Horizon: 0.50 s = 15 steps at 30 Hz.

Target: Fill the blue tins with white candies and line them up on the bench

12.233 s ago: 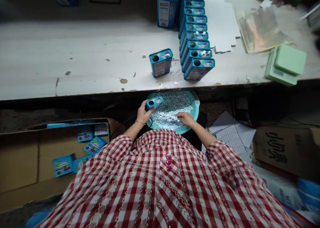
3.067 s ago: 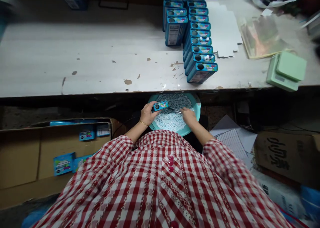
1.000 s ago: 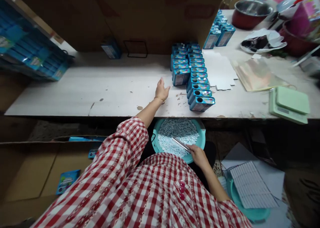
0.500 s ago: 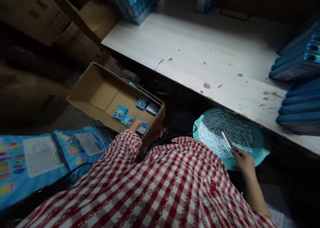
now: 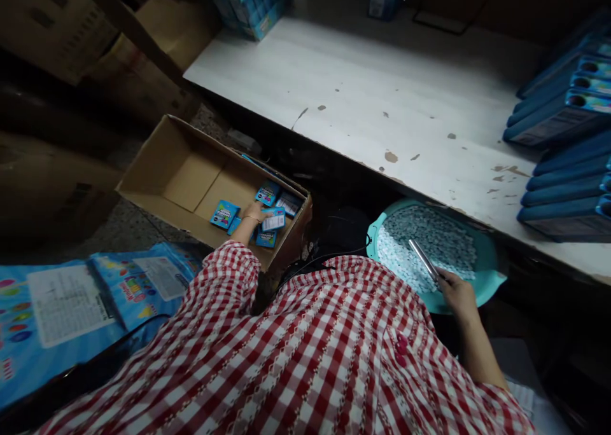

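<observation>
My left hand (image 5: pixel 256 213) reaches down into an open cardboard box (image 5: pixel 162 171) on the floor and grips a small blue tin (image 5: pixel 273 219), lifted a little above several other blue tins (image 5: pixel 224 214) lying in the box. My right hand (image 5: pixel 457 290) rests at the near rim of a teal basin (image 5: pixel 489 257) full of small white candies (image 5: pixel 429 244). It holds a narrow metal scoop (image 5: pixel 422 261) that lies over the candies.
A worn white table (image 5: pixel 363 98) runs above the basin, with rows of upright blue tins (image 5: pixel 568 117) at its right end and a wrapped stack of blue packs (image 5: pixel 248 2) at the far left. Printed blue bags (image 5: pixel 71 301) lie on the floor at left. Brown cartons (image 5: pixel 57 21) stand behind.
My left hand has closed on a blue tin in the box and lifted it slightly. One second ago that hand was up on the table by the rows of tins. The right hand barely moved.
</observation>
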Each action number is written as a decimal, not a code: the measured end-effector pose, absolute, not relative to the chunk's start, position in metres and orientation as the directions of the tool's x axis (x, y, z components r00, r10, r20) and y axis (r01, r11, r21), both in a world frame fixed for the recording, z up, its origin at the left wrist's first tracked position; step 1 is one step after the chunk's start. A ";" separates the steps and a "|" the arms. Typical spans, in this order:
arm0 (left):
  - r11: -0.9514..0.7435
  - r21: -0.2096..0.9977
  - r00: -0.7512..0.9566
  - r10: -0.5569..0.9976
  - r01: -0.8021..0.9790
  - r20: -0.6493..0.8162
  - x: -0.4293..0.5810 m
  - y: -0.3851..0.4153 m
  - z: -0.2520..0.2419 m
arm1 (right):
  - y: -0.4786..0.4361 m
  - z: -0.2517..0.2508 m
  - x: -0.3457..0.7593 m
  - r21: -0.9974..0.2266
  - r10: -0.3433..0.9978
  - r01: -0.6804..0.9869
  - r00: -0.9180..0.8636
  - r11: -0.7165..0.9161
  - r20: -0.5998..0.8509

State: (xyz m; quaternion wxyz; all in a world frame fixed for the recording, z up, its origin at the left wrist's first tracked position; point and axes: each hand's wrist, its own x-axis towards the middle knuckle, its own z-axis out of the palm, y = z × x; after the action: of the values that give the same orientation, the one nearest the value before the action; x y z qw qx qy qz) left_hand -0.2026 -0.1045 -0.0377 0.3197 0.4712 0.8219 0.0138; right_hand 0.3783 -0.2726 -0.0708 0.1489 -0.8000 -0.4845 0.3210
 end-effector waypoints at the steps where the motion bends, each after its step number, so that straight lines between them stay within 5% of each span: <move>1: 0.579 0.438 -0.327 0.786 0.688 -0.525 -0.198 -0.100 -0.028 | -0.273 -0.072 0.378 -0.553 0.879 0.686 0.316 -0.472 -0.358; 4: 0.527 0.814 -0.088 0.848 0.245 -0.523 -0.168 -0.092 0.004 | -0.273 -0.072 0.379 -0.543 0.912 0.737 0.277 -0.403 -0.301; 8: 0.452 0.881 0.322 0.862 -0.139 -0.391 -0.096 -0.092 0.038 | -0.267 -0.061 0.376 -0.435 0.944 0.848 0.205 -0.303 -0.258; 11: 0.539 0.831 0.442 0.785 -0.141 -0.434 -0.033 -0.099 0.049 | -0.257 -0.044 0.370 -0.245 0.928 0.926 0.205 -0.287 -0.310; 15: 0.580 0.807 0.483 0.679 0.110 -0.553 0.033 -0.114 0.052 | -0.244 -0.033 0.357 -0.029 0.879 0.950 0.274 -0.309 -0.389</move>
State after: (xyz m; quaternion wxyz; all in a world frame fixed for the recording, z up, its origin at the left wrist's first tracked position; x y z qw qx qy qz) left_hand 0.0332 -0.1139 0.0517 0.7529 0.4178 0.4721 0.1887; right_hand 0.3570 -0.2438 -0.0326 -0.1051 -0.7913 -0.5781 0.1692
